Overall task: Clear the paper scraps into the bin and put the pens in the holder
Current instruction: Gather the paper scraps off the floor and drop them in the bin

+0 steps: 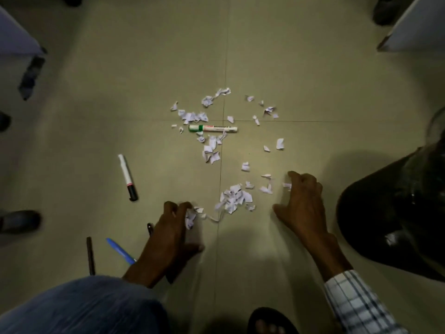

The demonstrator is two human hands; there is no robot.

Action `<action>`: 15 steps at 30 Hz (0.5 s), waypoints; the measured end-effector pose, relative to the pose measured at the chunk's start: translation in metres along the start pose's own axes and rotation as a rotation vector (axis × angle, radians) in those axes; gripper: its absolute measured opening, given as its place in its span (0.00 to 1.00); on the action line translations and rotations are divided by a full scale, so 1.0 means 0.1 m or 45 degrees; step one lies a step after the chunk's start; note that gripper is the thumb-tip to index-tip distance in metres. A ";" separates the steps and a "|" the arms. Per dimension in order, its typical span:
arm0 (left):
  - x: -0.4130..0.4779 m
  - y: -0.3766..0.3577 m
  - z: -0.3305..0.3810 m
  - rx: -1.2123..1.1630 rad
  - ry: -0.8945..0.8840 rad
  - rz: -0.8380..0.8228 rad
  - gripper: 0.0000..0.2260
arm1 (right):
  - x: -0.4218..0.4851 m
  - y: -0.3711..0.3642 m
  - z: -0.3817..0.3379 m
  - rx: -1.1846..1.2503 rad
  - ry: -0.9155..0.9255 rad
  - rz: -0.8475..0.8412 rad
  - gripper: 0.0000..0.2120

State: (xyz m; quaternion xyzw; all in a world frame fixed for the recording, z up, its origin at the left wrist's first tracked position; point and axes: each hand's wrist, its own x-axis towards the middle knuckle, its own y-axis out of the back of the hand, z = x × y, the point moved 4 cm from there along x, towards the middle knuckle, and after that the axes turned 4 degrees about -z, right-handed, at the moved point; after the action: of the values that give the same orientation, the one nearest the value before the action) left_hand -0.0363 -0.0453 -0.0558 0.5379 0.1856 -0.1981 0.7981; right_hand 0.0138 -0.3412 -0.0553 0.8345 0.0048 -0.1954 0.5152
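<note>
My left hand (172,227) is down on the floor (301,68), its fingers (179,208) curled round a wad of scraps (190,218) that pokes out white on the right of my fist. My right hand (303,203) is arched over the tiles to the right, fingers bent downward, with a small scrap (287,186) at the tips (whether I have it pinched or am only touching it, I cannot tell). Between my two hands lies the thickest heap of paper scraps (233,201), and more of them are scattered farther off around the crossing of the tile joints. Among those far ones lies a green-banded whiteboard marker (213,128), lengthwise left to right. To the left, well apart from it, a white marker with a black cap (128,178) points its cap toward me. Near my left wrist a blue pen (121,251) lies slanted, a dark pen (90,255) just left of it, and the tip of another pen (150,229) shows at the edge of my left hand. The black bin (375,213) stands on the right, close beside my right hand, its lining glossy. My knee in blue cloth (72,307) fills the near left corner, and my checked sleeve (356,302) the near right.
</note>
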 end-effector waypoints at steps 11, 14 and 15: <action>0.52 -0.15 0.51 -0.162 -0.242 0.141 0.46 | -0.09 -0.39 -0.52 -0.009 0.511 -0.338 0.51; 0.64 -0.13 0.53 -0.133 -0.301 0.152 0.39 | -0.05 -0.43 -0.52 0.030 0.526 -0.244 0.40; 0.67 -0.11 0.54 -0.141 -0.310 0.140 0.37 | -0.04 -0.43 -0.51 0.062 0.535 -0.208 0.36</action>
State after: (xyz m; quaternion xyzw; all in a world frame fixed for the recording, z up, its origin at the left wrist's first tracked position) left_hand 0.0197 -0.1072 -0.0799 0.4744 0.0682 -0.2072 0.8529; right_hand 0.0173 -0.2758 -0.0709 0.8659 0.1747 -0.0584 0.4651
